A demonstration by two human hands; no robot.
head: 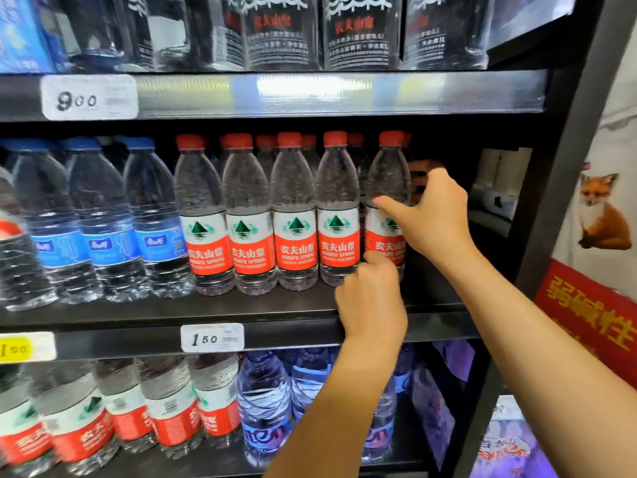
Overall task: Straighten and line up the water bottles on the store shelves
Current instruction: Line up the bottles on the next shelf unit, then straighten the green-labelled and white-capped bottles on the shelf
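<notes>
Rightmost red-label bottle (387,205): last of five in front row, middle shelf (206,313), at 2 o'clock from price tag (212,337). Rotate label forward; align base with neighbours. Right hand (436,215) grip: wrapped round upper body, thumb in front. Left hand (374,298) grip: curled against lower body.

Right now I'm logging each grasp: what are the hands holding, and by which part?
Both hold the rightmost red-capped bottle: right hand around its upper body, left hand at its lower label.
</notes>
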